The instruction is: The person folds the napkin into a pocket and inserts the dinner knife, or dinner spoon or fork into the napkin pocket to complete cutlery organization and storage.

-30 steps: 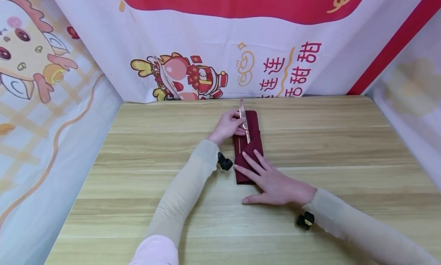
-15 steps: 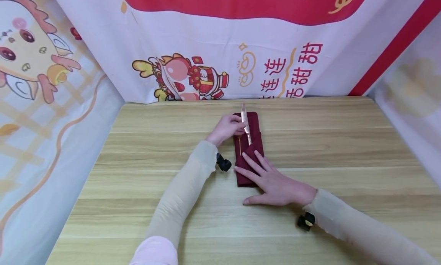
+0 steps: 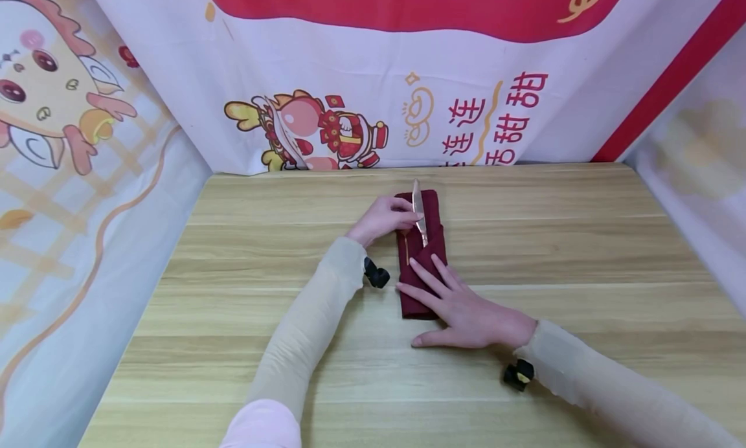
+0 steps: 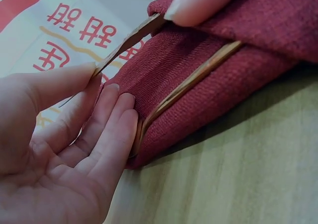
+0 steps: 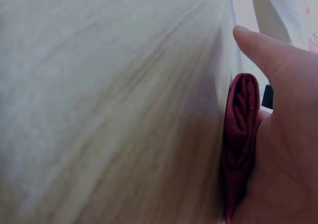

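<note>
A dark red folded napkin (image 3: 432,210) lies lengthwise on the table, with a slanted pocket fold across its nearer half. Between thumb and fingers my left hand (image 3: 384,216) pinches a rose-gold knife (image 3: 417,199), blade pointing away and handle end hidden in the pocket. Beside it, a second slim gold utensil (image 4: 191,77) lies tucked in the fold; my left fingers cover its far end, so its kind is unclear. My right hand (image 3: 466,312) rests with spread fingers on the near part of the napkin. In the right wrist view the rolled napkin end (image 5: 242,119) sits beside the palm.
The wood-grain table (image 3: 245,292) extends around the napkin on all sides. A printed cloth (image 3: 361,59) hangs along the back edge, with more cloth at left and right. Small black devices (image 3: 377,273) are strapped at both wrists.
The knife has slid a little toward me, deeper into the napkin pocket, with my left hand moving along slightly. My right hand stays in place on the napkin.
</note>
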A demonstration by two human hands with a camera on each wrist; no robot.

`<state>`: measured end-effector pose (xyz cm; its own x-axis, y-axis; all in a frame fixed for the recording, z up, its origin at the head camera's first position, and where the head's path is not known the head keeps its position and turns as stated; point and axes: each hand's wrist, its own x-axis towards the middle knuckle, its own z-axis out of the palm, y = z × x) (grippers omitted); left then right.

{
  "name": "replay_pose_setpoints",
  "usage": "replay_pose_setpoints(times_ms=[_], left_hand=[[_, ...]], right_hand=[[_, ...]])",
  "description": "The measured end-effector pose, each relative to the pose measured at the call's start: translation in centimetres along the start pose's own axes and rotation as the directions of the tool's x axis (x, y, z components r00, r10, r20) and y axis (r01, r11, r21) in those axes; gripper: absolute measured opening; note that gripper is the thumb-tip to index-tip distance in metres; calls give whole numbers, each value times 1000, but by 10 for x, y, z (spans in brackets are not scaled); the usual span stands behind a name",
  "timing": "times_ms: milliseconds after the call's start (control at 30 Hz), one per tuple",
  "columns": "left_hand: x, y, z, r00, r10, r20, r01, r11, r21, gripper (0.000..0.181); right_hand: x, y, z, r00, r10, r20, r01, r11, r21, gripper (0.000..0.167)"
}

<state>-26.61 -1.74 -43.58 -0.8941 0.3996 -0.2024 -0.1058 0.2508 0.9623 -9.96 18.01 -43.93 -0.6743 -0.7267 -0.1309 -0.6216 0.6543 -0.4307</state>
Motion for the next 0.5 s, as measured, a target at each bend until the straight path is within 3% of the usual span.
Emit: replay_pose_setpoints(times_ms=[333,500], left_hand=[[-3,1,-7,996,61,61,-70,983,170,18],[-2,0,-5,997,70,46,-79,969,235,23]], right_hand=[[0,-1,0,1000,-18,-8,18,1000,9,90],[1,1,0,999,-27,-17,27,1000,9,90]])
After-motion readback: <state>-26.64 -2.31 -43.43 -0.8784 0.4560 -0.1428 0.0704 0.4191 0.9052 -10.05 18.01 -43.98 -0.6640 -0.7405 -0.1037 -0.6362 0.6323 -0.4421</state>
